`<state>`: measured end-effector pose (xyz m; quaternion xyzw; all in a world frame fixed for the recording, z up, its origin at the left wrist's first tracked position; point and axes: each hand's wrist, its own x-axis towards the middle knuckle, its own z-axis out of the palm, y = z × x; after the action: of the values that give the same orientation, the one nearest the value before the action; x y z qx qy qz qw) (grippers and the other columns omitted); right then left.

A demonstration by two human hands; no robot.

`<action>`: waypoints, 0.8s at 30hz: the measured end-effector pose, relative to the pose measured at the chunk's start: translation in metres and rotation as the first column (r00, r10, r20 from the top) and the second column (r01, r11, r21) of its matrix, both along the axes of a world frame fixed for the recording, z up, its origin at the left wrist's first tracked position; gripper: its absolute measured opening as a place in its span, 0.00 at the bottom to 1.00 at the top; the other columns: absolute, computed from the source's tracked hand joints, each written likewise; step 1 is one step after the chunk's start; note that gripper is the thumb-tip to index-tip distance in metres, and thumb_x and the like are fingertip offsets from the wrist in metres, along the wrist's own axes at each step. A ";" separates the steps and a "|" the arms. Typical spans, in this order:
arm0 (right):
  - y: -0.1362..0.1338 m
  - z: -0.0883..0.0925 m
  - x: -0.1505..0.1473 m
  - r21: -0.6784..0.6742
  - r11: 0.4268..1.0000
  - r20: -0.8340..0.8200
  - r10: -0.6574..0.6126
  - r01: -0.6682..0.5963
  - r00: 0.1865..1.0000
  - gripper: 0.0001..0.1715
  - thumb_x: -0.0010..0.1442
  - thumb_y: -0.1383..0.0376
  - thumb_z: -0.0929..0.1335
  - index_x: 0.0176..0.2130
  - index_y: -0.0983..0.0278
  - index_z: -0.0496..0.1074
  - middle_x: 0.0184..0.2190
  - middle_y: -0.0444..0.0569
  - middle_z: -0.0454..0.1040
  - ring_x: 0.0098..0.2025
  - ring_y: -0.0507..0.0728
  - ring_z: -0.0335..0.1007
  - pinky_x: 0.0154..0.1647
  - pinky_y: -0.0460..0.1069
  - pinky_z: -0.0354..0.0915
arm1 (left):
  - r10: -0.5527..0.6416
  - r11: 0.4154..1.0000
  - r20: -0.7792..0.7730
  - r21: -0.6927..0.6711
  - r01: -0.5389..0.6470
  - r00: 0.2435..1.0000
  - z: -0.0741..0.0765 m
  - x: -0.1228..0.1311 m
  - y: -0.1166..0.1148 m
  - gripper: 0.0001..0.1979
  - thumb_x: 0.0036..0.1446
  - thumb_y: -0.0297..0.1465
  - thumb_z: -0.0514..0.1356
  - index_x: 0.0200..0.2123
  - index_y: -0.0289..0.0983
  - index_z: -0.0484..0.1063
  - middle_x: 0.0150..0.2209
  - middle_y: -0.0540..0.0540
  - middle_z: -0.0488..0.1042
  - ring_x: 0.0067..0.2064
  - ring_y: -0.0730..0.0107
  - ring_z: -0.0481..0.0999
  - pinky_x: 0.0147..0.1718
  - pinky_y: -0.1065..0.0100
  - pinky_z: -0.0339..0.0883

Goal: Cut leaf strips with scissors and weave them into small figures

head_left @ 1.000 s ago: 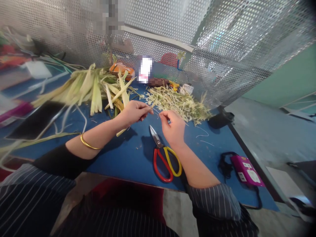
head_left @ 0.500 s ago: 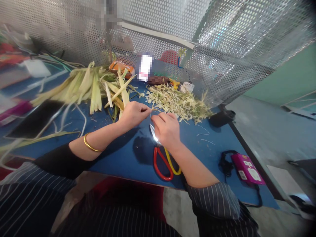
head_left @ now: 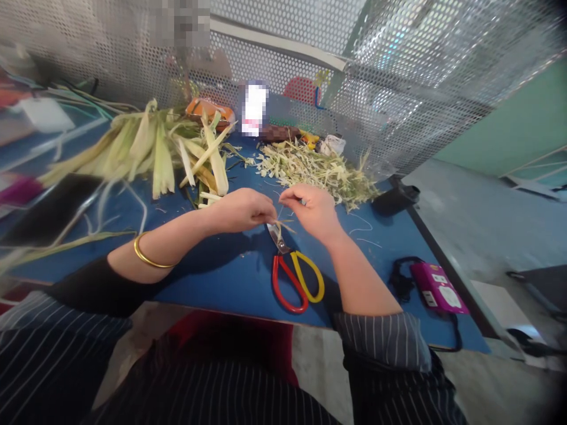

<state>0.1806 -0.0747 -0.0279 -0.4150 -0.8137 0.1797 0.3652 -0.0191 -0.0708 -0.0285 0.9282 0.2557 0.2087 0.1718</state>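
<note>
My left hand [head_left: 248, 209] is closed in a pinch on a small bundle of corn husk strips [head_left: 286, 226], whose thin pale ends stick out past the fingertips. Just to its right, my right hand [head_left: 312, 211] has thumb and forefinger pressed together on what looks like a fine thread, running down toward the bundle. Beneath both hands lie scissors [head_left: 282, 247] with one red and one yellow handle, untouched on the blue table. The blade tips are partly covered by my left hand.
Whole corn husks [head_left: 163, 159] lie at the back left, shredded husk pieces [head_left: 305, 168] at the back centre. A bright-screened phone [head_left: 254, 109] stands behind. Rightward are a black cylinder [head_left: 394, 200], loose threads [head_left: 361, 224] and a purple box with a cord [head_left: 438, 287]. Perforated sheeting [head_left: 283, 65] edges the table.
My left hand has moved slightly down, and the husk ends now show below its fingertips. My right hand has lifted away up and right, uncovering the scissors' pivot and yellow handle.
</note>
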 end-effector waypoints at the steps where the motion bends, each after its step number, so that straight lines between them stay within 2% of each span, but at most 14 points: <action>1: 0.003 -0.004 0.000 -0.109 0.994 -0.102 -0.016 0.004 0.995 0.04 0.54 0.67 0.68 0.28 0.63 0.74 0.26 0.44 0.74 0.30 0.52 0.67 0.35 0.49 0.59 | -0.003 0.999 0.068 -0.036 0.006 0.998 0.002 0.000 0.000 0.10 0.57 0.29 0.54 0.33 0.38 0.77 0.32 0.47 0.77 0.33 0.73 0.73 0.33 0.73 0.61; 3: 0.008 -0.013 -0.002 -0.298 0.954 -0.308 -0.073 -0.023 0.949 0.02 0.51 0.67 0.69 0.28 0.64 0.74 0.23 0.43 0.72 0.26 0.51 0.65 0.31 0.48 0.59 | 0.059 0.995 0.191 -0.088 -0.043 0.980 0.006 0.000 0.000 0.11 0.58 0.31 0.55 0.33 0.36 0.77 0.30 0.47 0.76 0.32 0.73 0.72 0.32 0.73 0.61; 6: 0.007 -0.025 -0.014 -0.435 0.891 -0.541 -0.145 -0.129 0.828 0.04 0.50 0.65 0.70 0.29 0.64 0.74 0.23 0.42 0.71 0.25 0.50 0.63 0.29 0.47 0.60 | 0.243 0.968 0.298 -0.143 -0.208 0.923 0.009 -0.001 0.002 0.12 0.58 0.32 0.54 0.31 0.35 0.76 0.25 0.48 0.73 0.27 0.75 0.68 0.27 0.72 0.59; 8: 0.000 -0.029 -0.024 -0.475 0.864 -0.607 -0.186 -0.165 0.773 0.06 0.50 0.63 0.70 0.29 0.63 0.73 0.23 0.42 0.71 0.26 0.50 0.64 0.30 0.46 0.61 | 0.359 0.932 0.329 -0.181 -0.315 0.874 0.008 -0.001 0.003 0.12 0.58 0.32 0.54 0.29 0.35 0.75 0.22 0.49 0.71 0.24 0.76 0.66 0.25 0.72 0.57; 10: -0.010 -0.030 -0.033 -0.456 0.883 -0.578 -0.203 -0.107 0.790 0.06 0.52 0.62 0.69 0.30 0.63 0.72 0.24 0.42 0.71 0.26 0.50 0.65 0.31 0.47 0.62 | 0.442 0.896 0.333 -0.211 -0.391 0.833 0.005 -0.001 0.005 0.12 0.57 0.32 0.54 0.27 0.34 0.75 0.21 0.50 0.69 0.23 0.76 0.65 0.24 0.72 0.57; 11: -0.015 -0.029 -0.036 -0.405 0.913 -0.526 -0.192 -0.045 0.828 0.05 0.53 0.62 0.68 0.30 0.62 0.72 0.24 0.43 0.71 0.27 0.51 0.65 0.31 0.47 0.62 | 0.467 0.883 0.332 -0.223 -0.413 0.819 0.004 -0.001 0.006 0.12 0.56 0.32 0.54 0.26 0.34 0.75 0.20 0.50 0.69 0.23 0.76 0.64 0.24 0.72 0.57; 13: -0.022 -0.027 -0.038 -0.205 0.974 -0.354 -0.167 0.098 0.920 0.05 0.56 0.64 0.66 0.30 0.62 0.72 0.26 0.44 0.72 0.29 0.52 0.66 0.34 0.48 0.62 | 0.491 0.869 0.329 -0.243 -0.431 0.806 0.002 0.000 0.006 0.12 0.56 0.31 0.54 0.26 0.34 0.75 0.21 0.50 0.71 0.23 0.76 0.65 0.25 0.72 0.57; 15: -0.026 -0.025 -0.036 0.045 0.983 -0.150 -0.170 0.178 0.974 0.08 0.59 0.67 0.63 0.31 0.62 0.72 0.29 0.46 0.72 0.33 0.54 0.66 0.38 0.49 0.61 | 0.496 0.867 0.324 -0.242 -0.436 0.806 -0.001 0.001 0.006 0.12 0.55 0.30 0.54 0.27 0.34 0.76 0.23 0.49 0.73 0.25 0.74 0.68 0.26 0.72 0.59; 17: -0.026 -0.023 -0.033 0.246 0.953 0.015 -0.185 0.176 0.983 0.11 0.61 0.68 0.61 0.32 0.63 0.73 0.30 0.47 0.72 0.35 0.55 0.66 0.40 0.50 0.60 | 0.489 0.872 0.299 -0.197 -0.448 0.820 -0.004 0.003 0.005 0.12 0.55 0.30 0.53 0.29 0.34 0.77 0.26 0.47 0.76 0.29 0.72 0.71 0.29 0.72 0.60; 20: -0.025 -0.019 -0.030 0.458 0.886 0.260 -0.208 0.069 0.943 0.14 0.62 0.70 0.60 0.32 0.64 0.73 0.28 0.49 0.70 0.33 0.55 0.64 0.40 0.51 0.57 | 0.470 0.881 0.190 -0.047 -0.471 0.862 -0.008 0.005 0.003 0.13 0.56 0.30 0.52 0.31 0.35 0.78 0.31 0.45 0.78 0.33 0.69 0.73 0.32 0.70 0.61; 22: -0.025 -0.016 -0.027 0.555 0.832 0.392 -0.272 0.010 0.879 0.15 0.62 0.70 0.59 0.32 0.64 0.73 0.27 0.48 0.70 0.31 0.55 0.62 0.42 0.53 0.54 | 0.456 0.885 0.078 0.068 -0.461 0.887 -0.010 0.005 0.000 0.14 0.57 0.30 0.51 0.33 0.35 0.78 0.32 0.43 0.78 0.34 0.67 0.74 0.32 0.69 0.61; 24: -0.025 -0.011 -0.024 0.602 0.798 0.446 -0.344 0.007 0.826 0.16 0.62 0.71 0.58 0.32 0.63 0.73 0.26 0.48 0.69 0.30 0.54 0.61 0.43 0.53 0.52 | 0.431 0.892 -0.032 0.164 -0.420 0.902 -0.010 0.006 -0.002 0.15 0.58 0.31 0.50 0.33 0.35 0.77 0.33 0.42 0.77 0.35 0.66 0.73 0.32 0.68 0.60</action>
<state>0.1563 -0.0996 -0.0391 -0.3943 -0.8535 -0.2341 0.2474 -0.0136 -0.0724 -0.0381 0.8666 0.4414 0.2290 0.0414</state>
